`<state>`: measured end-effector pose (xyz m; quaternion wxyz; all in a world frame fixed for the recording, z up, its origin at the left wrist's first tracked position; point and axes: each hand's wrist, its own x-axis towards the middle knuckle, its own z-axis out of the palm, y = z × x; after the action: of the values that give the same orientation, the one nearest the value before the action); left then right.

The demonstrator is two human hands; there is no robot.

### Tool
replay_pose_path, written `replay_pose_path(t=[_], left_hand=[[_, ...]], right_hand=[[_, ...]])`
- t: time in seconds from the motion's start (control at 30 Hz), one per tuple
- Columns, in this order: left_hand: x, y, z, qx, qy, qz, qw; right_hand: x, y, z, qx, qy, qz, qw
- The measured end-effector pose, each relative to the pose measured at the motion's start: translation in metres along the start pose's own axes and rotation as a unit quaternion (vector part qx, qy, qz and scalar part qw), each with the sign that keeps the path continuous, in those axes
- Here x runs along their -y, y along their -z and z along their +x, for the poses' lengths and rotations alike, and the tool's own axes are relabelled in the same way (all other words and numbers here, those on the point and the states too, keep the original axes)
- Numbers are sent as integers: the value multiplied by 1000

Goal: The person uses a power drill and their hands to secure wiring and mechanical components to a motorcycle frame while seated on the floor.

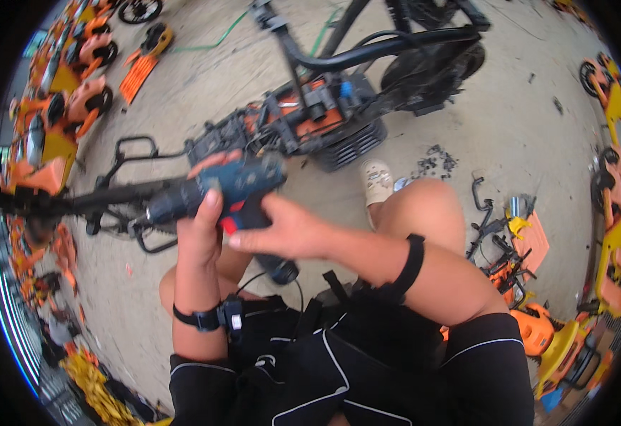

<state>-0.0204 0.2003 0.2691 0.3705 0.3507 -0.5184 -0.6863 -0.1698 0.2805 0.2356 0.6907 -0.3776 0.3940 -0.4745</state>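
A dark teal cordless drill [245, 177] is held in front of me between both hands, its chuck pointing left. My left hand [207, 213] wraps round the front of the drill near the chuck, with the thumb up along its side. Closed round the red-and-black handle is my right hand [289, 228], its thumb lying across the handle toward the left. The battery end hangs over my lap. Just beyond the drill lies a stripped scooter [317, 117], its black frame and wiring exposed; hands and drill hide part of it.
Small black pieces [434, 163] lie on the floor near my shoe [376, 183]. At the right are loose brackets and an orange panel [532, 245], with an orange-and-yellow body part [537, 334] nearer. Orange-and-yellow scooters [58, 128] line the left; more stand far right.
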Motion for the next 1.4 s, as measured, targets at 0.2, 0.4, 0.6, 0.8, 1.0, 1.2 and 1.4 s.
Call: replay_pose_path(t=[0.2,0.4,0.6,0.8,1.0,1.2,1.4], left_hand=[[-43,47,8,81,-6,426,901],[5,101,36,66,165,597,782],[199,117,38,249,280,576,727],[366,177,-5,29,390,586,710],[417,188,-41,-49,408,583,701],[442,184,-18,-80,405,581,701],[467,202,-23,-111,330,595,724]], right_hand=[[29,24,15,-163,96,-45,981],[46,53,-7,-267,-26,-2,963],[40,57,-31,-298,-109,-43,948],[49,51,-32,-333,-147,-94,926],[50,58,-25,-320,-242,-101,911],[56,53,-13,-289,-274,-101,912],[52,55,-5,-267,-270,-100,920]])
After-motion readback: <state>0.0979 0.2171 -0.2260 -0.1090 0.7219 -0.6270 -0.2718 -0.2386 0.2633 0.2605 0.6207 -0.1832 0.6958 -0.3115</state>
